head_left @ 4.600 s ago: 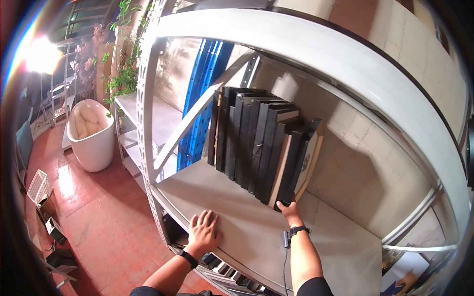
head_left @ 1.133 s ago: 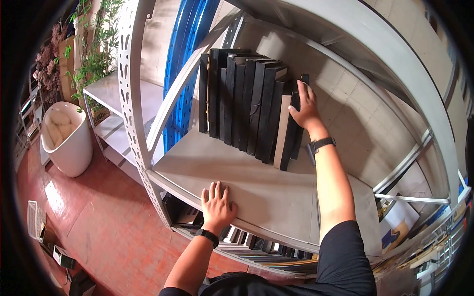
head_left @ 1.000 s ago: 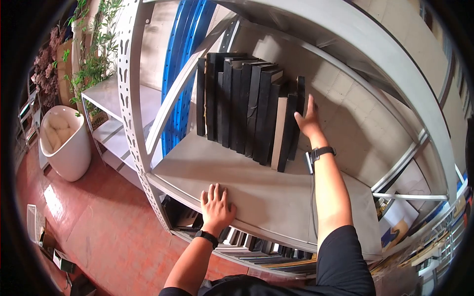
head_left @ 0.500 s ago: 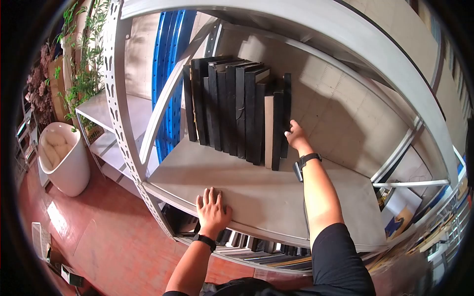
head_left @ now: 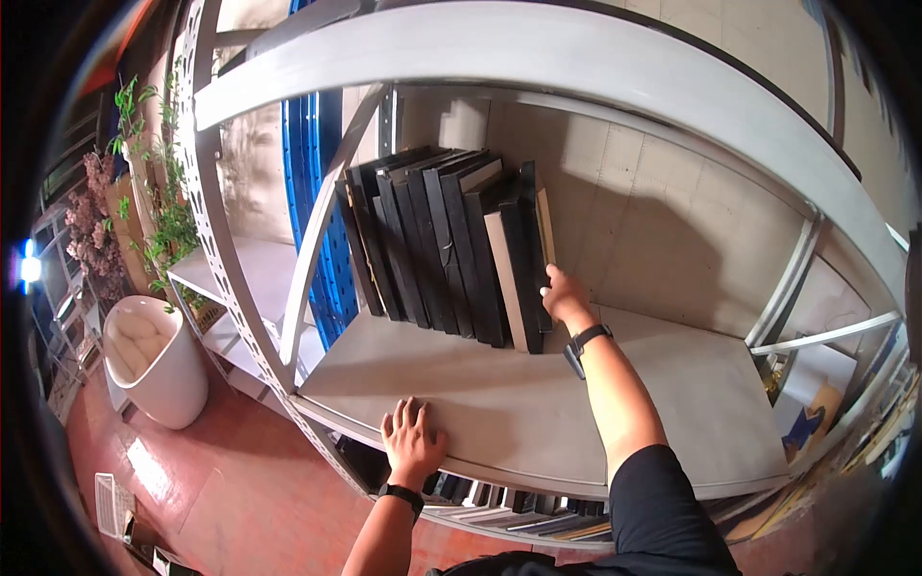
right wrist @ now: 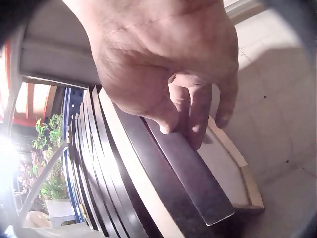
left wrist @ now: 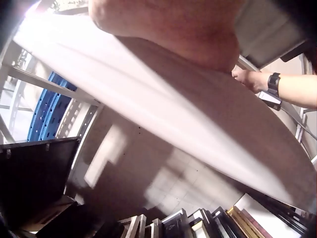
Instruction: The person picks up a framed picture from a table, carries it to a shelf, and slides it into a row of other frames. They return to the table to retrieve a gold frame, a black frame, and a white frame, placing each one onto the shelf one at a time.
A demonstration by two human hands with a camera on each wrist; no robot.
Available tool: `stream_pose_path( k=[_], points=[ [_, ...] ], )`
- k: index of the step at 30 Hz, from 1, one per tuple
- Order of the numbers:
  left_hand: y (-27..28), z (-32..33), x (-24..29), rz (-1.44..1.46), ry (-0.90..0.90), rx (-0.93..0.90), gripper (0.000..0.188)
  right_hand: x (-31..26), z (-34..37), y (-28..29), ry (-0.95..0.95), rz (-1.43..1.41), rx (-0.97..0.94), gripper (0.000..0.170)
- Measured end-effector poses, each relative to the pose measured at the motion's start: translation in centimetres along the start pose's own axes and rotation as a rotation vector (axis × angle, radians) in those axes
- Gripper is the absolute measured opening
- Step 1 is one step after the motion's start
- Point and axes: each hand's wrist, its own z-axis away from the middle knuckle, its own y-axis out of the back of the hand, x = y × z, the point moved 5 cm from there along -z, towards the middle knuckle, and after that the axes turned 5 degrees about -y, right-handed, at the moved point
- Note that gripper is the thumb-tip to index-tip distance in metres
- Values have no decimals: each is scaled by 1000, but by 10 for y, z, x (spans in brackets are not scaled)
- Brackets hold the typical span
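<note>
A row of black picture frames (head_left: 451,250) stands on edge on the grey shelf (head_left: 519,394). My right hand (head_left: 567,296) is at the right end of the row. In the right wrist view it pinches the dark edge of the outermost picture frame (right wrist: 198,183), thumb on the near side and fingers behind. The pale back panel of that frame, with its wooden rim (right wrist: 233,144), faces right. My left hand (head_left: 413,444) rests with fingers spread on the shelf's front edge. Only its blurred underside shows at the top of the left wrist view.
White slotted posts and a top beam (head_left: 499,43) surround the shelf. Below it, more frames (left wrist: 178,223) stand packed on a lower level. A blue metal upright (head_left: 312,192) stands behind at left, and a white tub (head_left: 158,374) is on the red floor.
My right hand was low at the row's front, then reached up beside the last frame; it has since come down and grips that frame's edge. My left hand stays on the shelf edge.
</note>
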Motion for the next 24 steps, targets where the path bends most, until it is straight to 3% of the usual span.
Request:
stream_pose_path(
  k=[4, 16, 20, 24],
  points=[
    [2, 0, 4, -13, -9, 14, 58, 2, 7, 6, 44, -50, -71, 37],
    [-2, 5, 13, -109, 17, -47, 56, 22, -3, -6, 275, -140, -13, 22],
    [-4, 36, 10, 52, 100, 43, 56, 22, -4, -4, 288, -173, -22, 23],
    [27, 101, 25, -10, 220, 77, 60, 29, 1, -7, 338, -216, -16, 28]
  ],
)
